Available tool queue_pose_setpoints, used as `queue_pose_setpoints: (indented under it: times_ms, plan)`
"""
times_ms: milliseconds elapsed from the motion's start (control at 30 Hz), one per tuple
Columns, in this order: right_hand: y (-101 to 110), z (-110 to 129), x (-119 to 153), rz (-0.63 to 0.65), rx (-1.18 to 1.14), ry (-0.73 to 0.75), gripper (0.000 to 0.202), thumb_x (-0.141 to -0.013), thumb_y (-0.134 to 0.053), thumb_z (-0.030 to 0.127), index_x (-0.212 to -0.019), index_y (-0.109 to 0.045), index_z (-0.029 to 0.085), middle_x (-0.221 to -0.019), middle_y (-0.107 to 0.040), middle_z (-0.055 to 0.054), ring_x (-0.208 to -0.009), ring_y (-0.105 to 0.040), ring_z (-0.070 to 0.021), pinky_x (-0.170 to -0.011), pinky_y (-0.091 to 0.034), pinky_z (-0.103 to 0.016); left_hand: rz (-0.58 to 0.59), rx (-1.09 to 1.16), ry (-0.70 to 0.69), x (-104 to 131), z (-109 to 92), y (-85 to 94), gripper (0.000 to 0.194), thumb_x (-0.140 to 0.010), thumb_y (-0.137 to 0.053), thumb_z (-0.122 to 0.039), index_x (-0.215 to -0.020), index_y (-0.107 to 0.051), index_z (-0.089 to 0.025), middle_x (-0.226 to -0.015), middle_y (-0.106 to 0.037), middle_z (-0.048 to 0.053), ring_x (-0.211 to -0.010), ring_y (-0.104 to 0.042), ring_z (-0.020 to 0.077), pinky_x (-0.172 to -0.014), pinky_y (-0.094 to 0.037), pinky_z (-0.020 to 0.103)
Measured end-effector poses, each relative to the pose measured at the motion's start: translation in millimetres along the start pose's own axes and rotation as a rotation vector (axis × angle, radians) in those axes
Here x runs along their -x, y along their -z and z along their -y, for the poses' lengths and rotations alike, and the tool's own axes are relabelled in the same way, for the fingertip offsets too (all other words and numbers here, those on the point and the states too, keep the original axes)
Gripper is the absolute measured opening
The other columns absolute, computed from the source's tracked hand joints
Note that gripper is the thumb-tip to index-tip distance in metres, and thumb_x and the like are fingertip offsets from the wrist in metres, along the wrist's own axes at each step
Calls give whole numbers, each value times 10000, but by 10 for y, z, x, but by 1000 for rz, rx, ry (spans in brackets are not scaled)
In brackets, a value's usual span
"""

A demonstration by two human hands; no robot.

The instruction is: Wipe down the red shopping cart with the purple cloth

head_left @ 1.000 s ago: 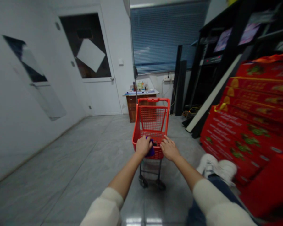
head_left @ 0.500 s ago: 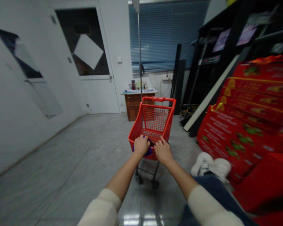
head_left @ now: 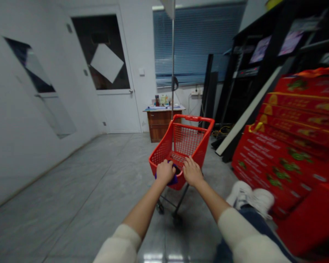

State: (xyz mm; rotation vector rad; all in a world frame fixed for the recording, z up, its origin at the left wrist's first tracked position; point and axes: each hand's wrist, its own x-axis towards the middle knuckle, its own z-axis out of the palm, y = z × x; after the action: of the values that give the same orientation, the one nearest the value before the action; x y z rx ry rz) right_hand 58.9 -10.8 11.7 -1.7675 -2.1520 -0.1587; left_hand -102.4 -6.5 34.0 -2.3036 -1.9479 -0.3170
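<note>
A small red shopping cart (head_left: 188,137) with a mesh basket and dark wheels stands in front of me on the grey floor, turned slightly, its handle at the far side. My left hand (head_left: 165,172) is closed on a purple cloth (head_left: 174,179) at the near rim of the basket. Beside it, my right hand (head_left: 192,171) rests over the same rim a little to the right, its fingers closed round the red edge. A thin pole (head_left: 173,54) rises behind the cart's handle.
Stacked red boxes (head_left: 293,153) fill the right side, with white shoes (head_left: 249,197) and jeans near them. A wooden cabinet (head_left: 157,128) with bottles stands by the back wall. At the left is a white door (head_left: 117,113); black racks stand at the right.
The cart has turned, its handle end swinging to the right along with the pole. My right hand has shifted slightly right, away from my left hand, which stays on the purple cloth.
</note>
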Motion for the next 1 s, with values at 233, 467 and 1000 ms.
queue_pose_setpoints:
  times_ms: [233,467,1000]
  plan:
    - [-7,36,32,6,-30,16,425,-984,-279,301,-1276,-549,151,-1511,-406,-104,-1451,-227,-218,-1079,-335,-370,7,112,34,-44,163,66,329,-935,-424,-394,-1209,-538,-254,-1168,-546,82,-965,-621,204,-807,-473,314]
    - [-108,230,66,-33,-50,-3,420,-989,-297,328,-1280,-550,161,-1490,-424,-109,-1445,-223,-242,-1068,-359,-390,-52,94,208,-88,193,26,305,-901,-459,-359,-1155,-562,-223,-1140,-557,91,-961,-625,219,-808,-476,330]
    - [313,-13,-177,119,24,118,476,-980,-311,464,-1225,-630,211,-1365,-541,-108,-1317,-375,-243,-1101,-208,-396,72,94,-147,-14,690,166,309,-844,-522,-357,-1098,-644,-229,-1080,-617,72,-1025,-582,218,-923,-428,338]
